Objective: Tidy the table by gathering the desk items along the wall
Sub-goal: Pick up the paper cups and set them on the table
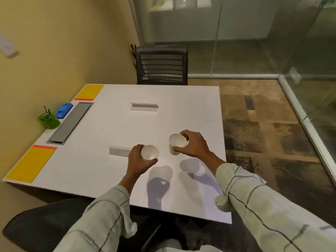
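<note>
My left hand (135, 157) is wrapped around a white paper cup (150, 152), held above the white table (112, 128) near its middle front. My right hand (195, 143) grips a second white paper cup (176, 142) by its rim and side, a little to the right and farther back. Both cups are empty and upright or slightly tilted toward me. Along the wall on the left stand a green pen holder (48, 120) with pens in it and a blue stapler (64, 110).
A grey cable tray lid (71, 122) runs along the wall side, between two yellow pads (89, 92) (30, 165). Two small cable slots (144, 106) (119, 151) sit in the tabletop. A black chair (161, 65) stands at the far edge; glass walls are to the right.
</note>
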